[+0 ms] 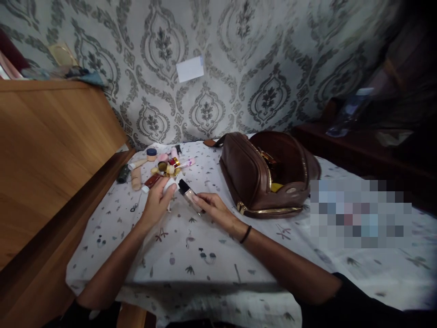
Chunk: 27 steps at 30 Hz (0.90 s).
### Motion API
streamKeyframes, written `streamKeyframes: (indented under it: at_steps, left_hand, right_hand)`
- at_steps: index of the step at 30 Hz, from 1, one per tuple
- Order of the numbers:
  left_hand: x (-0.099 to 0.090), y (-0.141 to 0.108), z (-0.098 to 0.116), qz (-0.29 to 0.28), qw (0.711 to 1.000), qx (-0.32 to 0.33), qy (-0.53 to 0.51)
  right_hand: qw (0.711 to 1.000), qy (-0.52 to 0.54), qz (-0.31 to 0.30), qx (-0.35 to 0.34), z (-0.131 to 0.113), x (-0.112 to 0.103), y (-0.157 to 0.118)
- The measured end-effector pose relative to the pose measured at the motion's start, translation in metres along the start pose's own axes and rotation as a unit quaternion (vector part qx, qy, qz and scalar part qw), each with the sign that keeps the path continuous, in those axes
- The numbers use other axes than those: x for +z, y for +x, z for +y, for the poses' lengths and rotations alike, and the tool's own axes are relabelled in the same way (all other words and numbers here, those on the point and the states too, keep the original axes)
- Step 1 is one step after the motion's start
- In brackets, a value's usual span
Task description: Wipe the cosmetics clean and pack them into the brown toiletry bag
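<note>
My right hand (213, 207) is closed around a small clear bottle (190, 195) with beige contents and a black cap, which looks like a foundation bottle. It is tilted, cap toward the upper left. Just left of it, my left hand (159, 196) grips a small white container (170, 184); its exact kind is partly hidden by the fingers. Beyond my left hand lies a group of cosmetics: a beige tube (136, 179), a jar with a dark blue lid (151, 154), a dark green bottle (123, 173) and a pink tube (187, 163).
An unzipped brown leather bag (241, 168) stands right of my hands, with a yellow item (276, 187) inside. A wooden cabinet (54, 150) borders the left. A clear plastic bottle (350, 114) stands at the far right. Part of the patterned cloth (218, 259) is pixelated.
</note>
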<state>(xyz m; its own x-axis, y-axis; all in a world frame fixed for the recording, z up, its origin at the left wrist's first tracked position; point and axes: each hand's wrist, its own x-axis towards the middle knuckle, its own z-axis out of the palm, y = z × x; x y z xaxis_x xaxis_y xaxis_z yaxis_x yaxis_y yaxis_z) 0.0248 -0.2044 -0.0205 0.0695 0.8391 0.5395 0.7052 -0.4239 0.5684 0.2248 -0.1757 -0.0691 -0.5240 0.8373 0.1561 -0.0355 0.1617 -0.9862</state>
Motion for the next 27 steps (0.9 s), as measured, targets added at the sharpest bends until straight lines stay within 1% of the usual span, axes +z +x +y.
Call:
streamKeyframes:
  at_steps: [2,4,8,10,12,13,15,18,21,24,27]
  left_hand:
    - [0.002,0.004,-0.001,-0.018,0.997,-0.038,-0.066]
    - [0.006,0.007,-0.007,-0.03,0.989,-0.069,-0.125]
    - [0.016,0.011,-0.02,-0.03,0.97,-0.098,-0.219]
    - [0.02,0.013,-0.022,-0.028,0.966,-0.105,-0.234]
    - [0.023,0.015,-0.019,-0.033,0.972,-0.1,-0.21]
    - [0.025,0.015,-0.016,-0.033,0.979,-0.084,-0.184]
    - [0.03,0.015,-0.011,-0.012,0.994,-0.032,-0.108]
    - [0.039,0.011,-0.006,0.033,0.999,0.04,0.013]
    - [0.048,0.005,-0.003,0.036,0.99,0.1,0.092]
    - [0.054,-0.005,0.006,0.018,0.976,0.183,0.119]
    - [0.06,-0.018,0.02,-0.005,0.952,0.27,0.142]
  right_hand:
    - [0.999,0.035,-0.019,0.014,0.003,-0.001,0.0]
    - [0.995,0.095,-0.023,0.033,0.007,0.0,0.002]
    - [0.965,0.244,-0.012,0.097,0.01,0.003,0.005]
    - [0.951,0.283,-0.005,0.122,0.008,0.004,0.006]
    - [0.944,0.298,0.001,0.141,0.005,0.004,0.006]
    - [0.942,0.301,0.004,0.147,0.004,0.003,0.006]
    - [0.94,0.305,0.014,0.153,0.004,0.003,0.007]
    - [0.936,0.314,0.036,0.154,0.006,0.004,0.008]
    - [0.928,0.336,0.055,0.152,0.008,0.005,0.01]
    - [0.911,0.374,0.084,0.151,0.008,0.004,0.012]
    - [0.887,0.419,0.098,0.164,0.006,0.0,0.014]
